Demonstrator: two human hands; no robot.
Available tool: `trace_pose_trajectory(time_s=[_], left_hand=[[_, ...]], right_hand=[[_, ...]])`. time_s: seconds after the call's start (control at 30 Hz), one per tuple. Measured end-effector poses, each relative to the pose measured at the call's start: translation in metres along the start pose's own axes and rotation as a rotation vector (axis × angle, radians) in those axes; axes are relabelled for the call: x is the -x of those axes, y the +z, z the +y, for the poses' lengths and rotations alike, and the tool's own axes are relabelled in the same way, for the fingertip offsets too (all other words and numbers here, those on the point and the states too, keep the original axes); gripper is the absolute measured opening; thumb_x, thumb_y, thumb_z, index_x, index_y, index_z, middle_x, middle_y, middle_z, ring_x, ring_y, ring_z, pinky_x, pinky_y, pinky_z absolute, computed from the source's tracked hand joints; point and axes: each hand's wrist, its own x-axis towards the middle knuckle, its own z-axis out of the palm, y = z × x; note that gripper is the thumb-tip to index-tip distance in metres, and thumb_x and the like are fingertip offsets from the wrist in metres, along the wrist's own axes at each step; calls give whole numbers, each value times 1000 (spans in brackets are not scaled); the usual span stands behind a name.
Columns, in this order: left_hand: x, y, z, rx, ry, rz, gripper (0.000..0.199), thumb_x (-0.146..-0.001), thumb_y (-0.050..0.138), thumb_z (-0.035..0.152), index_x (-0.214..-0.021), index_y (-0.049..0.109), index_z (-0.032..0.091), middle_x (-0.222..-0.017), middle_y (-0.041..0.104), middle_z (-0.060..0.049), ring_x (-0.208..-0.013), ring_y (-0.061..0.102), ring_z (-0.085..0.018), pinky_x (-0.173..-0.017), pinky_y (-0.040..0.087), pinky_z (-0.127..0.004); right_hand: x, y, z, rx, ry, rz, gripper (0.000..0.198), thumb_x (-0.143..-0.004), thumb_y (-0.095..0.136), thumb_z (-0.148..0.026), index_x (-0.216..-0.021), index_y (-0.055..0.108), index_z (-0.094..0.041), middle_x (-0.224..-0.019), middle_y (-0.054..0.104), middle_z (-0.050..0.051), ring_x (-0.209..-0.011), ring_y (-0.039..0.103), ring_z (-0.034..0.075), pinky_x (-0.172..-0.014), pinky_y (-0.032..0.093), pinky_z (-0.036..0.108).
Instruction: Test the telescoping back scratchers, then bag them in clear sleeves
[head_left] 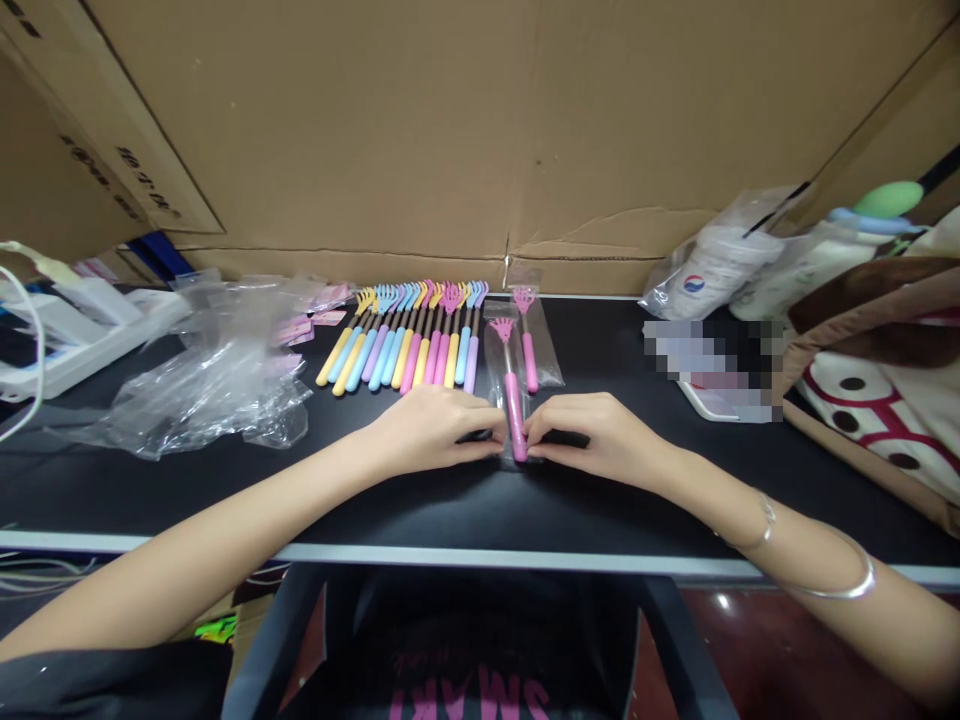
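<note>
A pink back scratcher (513, 405) lies inside a clear plastic bag (493, 352), its claw pointing away from me. My left hand (442, 430) pinches the lower part of the bag on the left of the handle. On the other side my right hand (592, 440) has thumb and fingertips closed at the bag's edge, close against the handle's end. Just behind lies a second bagged pink back scratcher (529, 350). To the left, a row of back scratchers (397, 345) with yellow, blue, purple and pink handles rests on the black table (450, 510).
Clear plastic bags (217, 370) are heaped at left, with small pink cards (296, 330) beside them. A white power strip (90, 335) stands farther left. At right are a bagged cup (709, 275), a bottle (847, 245), a partly blurred phone (709, 400) and a cloth bag (885, 400). Cardboard (420, 130) walls the back.
</note>
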Motion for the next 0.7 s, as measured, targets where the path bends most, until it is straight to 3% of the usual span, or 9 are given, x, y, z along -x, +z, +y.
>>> trace_pose_trajectory(time_s=[0.3, 0.7], left_hand=[[3, -2, 3, -67, 13, -7, 23, -95, 48, 38, -94, 66, 23, -75, 66, 2, -67, 61, -12, -58, 35, -22], [-1, 2, 2, 76, -167, 35, 21, -92, 53, 37, -89, 68, 23, -78, 66, 2, -72, 59, -12, -62, 34, -22]], right_hand=[[0, 4, 0, 79, 42, -16, 14, -93, 51, -27, -90, 63, -20, -88, 67, 4, -79, 63, 15, -71, 46, 24], [-4, 4, 4, -81, 165, 54, 16, -86, 61, -33, -83, 66, -18, -82, 64, 4, -78, 59, 15, -72, 45, 27]])
